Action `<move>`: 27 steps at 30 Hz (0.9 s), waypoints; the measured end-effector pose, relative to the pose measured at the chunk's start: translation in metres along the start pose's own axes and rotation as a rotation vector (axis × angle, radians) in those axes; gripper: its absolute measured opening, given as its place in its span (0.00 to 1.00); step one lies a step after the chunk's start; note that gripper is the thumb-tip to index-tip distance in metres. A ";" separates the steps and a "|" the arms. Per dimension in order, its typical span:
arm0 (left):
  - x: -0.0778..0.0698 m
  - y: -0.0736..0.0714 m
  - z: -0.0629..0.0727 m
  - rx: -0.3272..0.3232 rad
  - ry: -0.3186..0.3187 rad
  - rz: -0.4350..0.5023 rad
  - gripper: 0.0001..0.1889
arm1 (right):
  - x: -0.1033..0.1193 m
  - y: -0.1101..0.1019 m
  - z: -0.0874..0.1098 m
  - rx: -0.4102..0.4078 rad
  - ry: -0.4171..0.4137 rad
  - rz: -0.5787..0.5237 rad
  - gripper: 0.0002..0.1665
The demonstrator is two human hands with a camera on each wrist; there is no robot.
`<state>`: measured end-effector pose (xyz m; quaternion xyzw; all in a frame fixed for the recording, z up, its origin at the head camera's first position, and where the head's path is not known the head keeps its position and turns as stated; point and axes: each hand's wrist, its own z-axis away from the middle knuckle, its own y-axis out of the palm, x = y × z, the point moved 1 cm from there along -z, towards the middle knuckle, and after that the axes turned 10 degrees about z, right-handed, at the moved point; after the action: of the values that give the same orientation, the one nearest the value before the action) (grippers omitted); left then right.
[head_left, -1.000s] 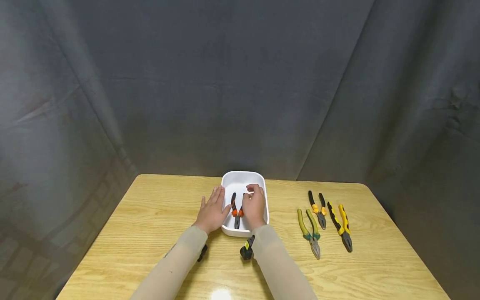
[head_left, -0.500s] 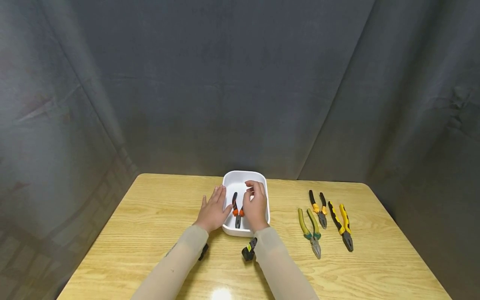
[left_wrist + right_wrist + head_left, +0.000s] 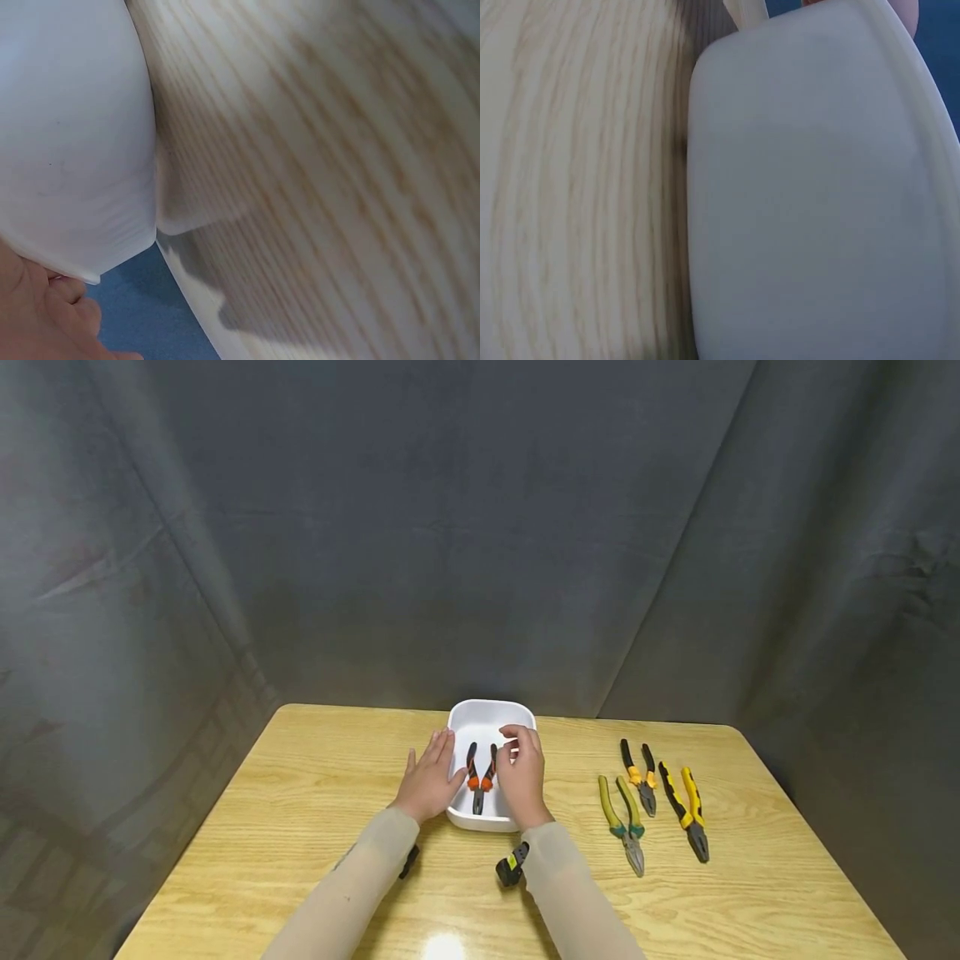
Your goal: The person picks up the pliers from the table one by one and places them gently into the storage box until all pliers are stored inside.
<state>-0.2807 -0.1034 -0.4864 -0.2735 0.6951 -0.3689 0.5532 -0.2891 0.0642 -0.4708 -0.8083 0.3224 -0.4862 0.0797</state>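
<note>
A pair of pliers (image 3: 487, 783) with orange and black handles lies in a white plastic tray (image 3: 480, 823), handles spread and pointing away from me. My left hand (image 3: 429, 781) rests along the tray's left rim with its fingers straight. Over the right rim is my right hand (image 3: 522, 777), fingers loosely bent beside the right handle, with nothing held. In the left wrist view, some fingers (image 3: 45, 319) show at the tray's rim. The right wrist view is mostly filled by the tray's outer wall (image 3: 802, 187).
To the right on the wooden table (image 3: 300, 827) lie green-handled pliers (image 3: 634, 829), black-and-orange pliers (image 3: 645, 795) and yellow-and-black pliers (image 3: 695, 837), handles all pointing away. A grey curtain (image 3: 435, 552) hangs behind the table's far edge.
My right hand has shifted right, away from the pliers in the tray, so their right handle now shows. The left hand has kept its place at the rim.
</note>
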 end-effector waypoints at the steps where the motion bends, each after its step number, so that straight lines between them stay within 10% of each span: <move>1: 0.000 0.000 0.000 -0.001 0.000 0.000 0.38 | -0.001 -0.002 0.000 0.007 0.009 0.004 0.13; 27: 0.000 0.000 0.000 -0.011 0.008 0.043 0.37 | -0.026 -0.048 0.007 0.232 -0.064 0.071 0.16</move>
<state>-0.2809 -0.1035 -0.4867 -0.2602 0.7049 -0.3543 0.5567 -0.2700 0.1157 -0.4724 -0.7968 0.2899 -0.4910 0.2000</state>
